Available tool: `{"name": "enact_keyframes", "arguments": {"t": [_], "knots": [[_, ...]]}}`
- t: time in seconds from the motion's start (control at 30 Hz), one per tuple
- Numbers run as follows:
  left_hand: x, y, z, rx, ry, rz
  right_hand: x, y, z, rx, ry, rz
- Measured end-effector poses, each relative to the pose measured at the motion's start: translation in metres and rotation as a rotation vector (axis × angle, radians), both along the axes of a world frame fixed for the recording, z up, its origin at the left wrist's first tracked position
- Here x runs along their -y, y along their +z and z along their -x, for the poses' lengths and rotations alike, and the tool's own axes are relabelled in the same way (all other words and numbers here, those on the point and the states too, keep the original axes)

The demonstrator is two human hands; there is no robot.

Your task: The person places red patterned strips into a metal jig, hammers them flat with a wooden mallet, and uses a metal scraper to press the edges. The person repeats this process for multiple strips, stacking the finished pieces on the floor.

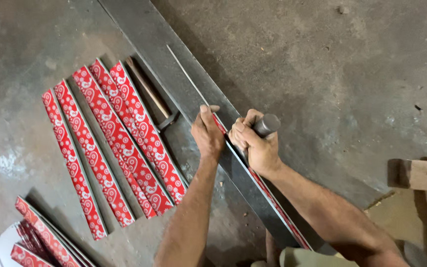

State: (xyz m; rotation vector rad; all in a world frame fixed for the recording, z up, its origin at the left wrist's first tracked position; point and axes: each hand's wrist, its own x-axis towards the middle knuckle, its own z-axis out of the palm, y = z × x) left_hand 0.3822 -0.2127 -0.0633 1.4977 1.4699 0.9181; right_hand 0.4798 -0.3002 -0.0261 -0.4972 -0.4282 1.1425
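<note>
My left hand [206, 132] presses down on a long thin red-patterned metal strip [273, 198] that stands on edge along a dark steel bar [174, 74] on the floor. My right hand [253, 143] is closed around a grey cylindrical metal tool [267, 124], held against the strip just right of my left hand. The far part of the strip runs on as a thin bright edge [184, 69] beyond my hands.
Several folded red strips with white patterns [109, 143] lie side by side on the concrete floor to the left. A wooden-handled hammer [154, 99] lies between them and the bar. More red pieces [40, 237] are stacked at bottom left. A wooden block [421, 174] sits at right.
</note>
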Motion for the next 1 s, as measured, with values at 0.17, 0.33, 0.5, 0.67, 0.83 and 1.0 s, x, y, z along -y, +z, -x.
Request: {"name": "enact_keyframes", "arguments": {"t": [0.17, 0.33, 0.5, 0.67, 0.83, 1.0], "knots": [[-0.001, 0.002, 0.003, -0.004, -0.032, -0.045, -0.031, -0.004, 0.005, 0.163, -0.053, 0.049], [-0.001, -0.009, 0.006, 0.056, -0.045, -0.065, -0.059, -0.008, 0.005, -0.086, -0.041, -0.061], [-0.009, -0.029, 0.022, -0.026, -0.085, -0.152, -0.054, -0.006, -0.004, 0.218, -0.066, 0.071], [-0.053, -0.018, 0.052, -0.313, -0.025, -0.368, -0.001, -0.004, -0.066, 0.962, -0.273, 0.354], [-0.054, 0.014, 0.06, -0.606, -0.107, -0.271, 0.078, 0.01, -0.108, 1.82, -0.302, 0.643], [-0.055, 0.023, 0.054, -0.859, -0.603, -0.652, 0.194, 0.014, -0.038, 1.743, 0.149, 0.848]]}}
